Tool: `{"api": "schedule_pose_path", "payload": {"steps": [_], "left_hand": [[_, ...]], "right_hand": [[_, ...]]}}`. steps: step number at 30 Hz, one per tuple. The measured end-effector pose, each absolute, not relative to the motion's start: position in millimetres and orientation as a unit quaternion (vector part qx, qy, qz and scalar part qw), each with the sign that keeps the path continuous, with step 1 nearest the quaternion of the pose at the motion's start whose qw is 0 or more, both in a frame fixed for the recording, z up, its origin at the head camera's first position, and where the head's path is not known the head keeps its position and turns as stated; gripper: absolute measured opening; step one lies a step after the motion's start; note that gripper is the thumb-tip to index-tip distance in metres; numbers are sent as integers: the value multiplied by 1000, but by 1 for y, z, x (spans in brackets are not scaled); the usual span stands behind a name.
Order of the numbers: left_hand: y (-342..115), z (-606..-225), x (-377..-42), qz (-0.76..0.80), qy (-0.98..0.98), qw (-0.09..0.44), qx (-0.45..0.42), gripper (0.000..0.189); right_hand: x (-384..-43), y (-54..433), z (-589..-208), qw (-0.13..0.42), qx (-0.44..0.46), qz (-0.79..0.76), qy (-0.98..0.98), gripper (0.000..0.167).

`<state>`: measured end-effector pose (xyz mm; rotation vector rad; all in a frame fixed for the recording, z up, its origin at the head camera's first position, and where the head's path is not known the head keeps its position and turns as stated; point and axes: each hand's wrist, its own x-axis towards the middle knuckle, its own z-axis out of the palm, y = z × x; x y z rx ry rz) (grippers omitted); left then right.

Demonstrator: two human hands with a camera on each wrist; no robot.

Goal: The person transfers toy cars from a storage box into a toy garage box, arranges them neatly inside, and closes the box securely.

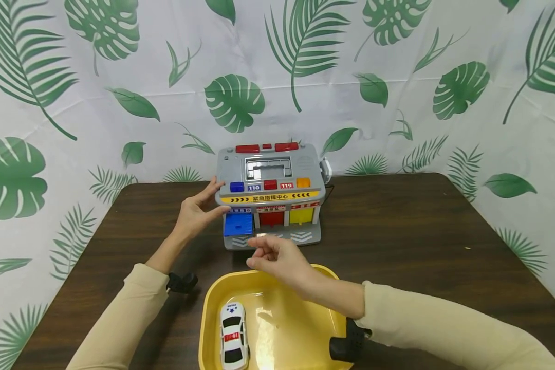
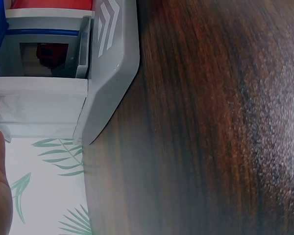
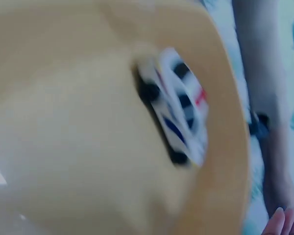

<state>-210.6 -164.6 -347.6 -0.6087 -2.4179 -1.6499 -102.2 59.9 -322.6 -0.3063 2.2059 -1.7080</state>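
A grey toy garage (image 1: 268, 174) stands on the table, with red, blue and orange buttons on its roof. My left hand (image 1: 196, 210) grips the left end of its roof, fingers on top and thumb at the front edge. The garage's blue door (image 1: 238, 224) is swung outward, and the left wrist view shows the bay behind it, with a dark red shape (image 2: 52, 55) inside. The red door (image 1: 272, 218) and yellow door (image 1: 301, 216) are down. My right hand (image 1: 282, 259) hovers before the garage over the tray's far rim, fingers loosely bent, holding nothing visible.
A yellow tray (image 1: 300, 329) sits at the table's near side. In its left part lies a white toy police car (image 1: 233, 336) with a red roof light. A leaf-patterned cloth (image 1: 305, 67) hangs behind the dark wooden table (image 1: 407, 231).
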Motion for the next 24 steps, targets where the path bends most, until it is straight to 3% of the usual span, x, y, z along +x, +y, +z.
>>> {"api": "schedule_pose_path", "payload": {"steps": [7,24], "left_hand": [[-164,-348,-210,-552,-804,79,-205,57],[-165,-349,-210,-554,-805,73,-200,58]], "right_hand": [[-73,57,-346,255,-63,-634,728,41],[-49,38,-380,329,2,-585,741,64]]}}
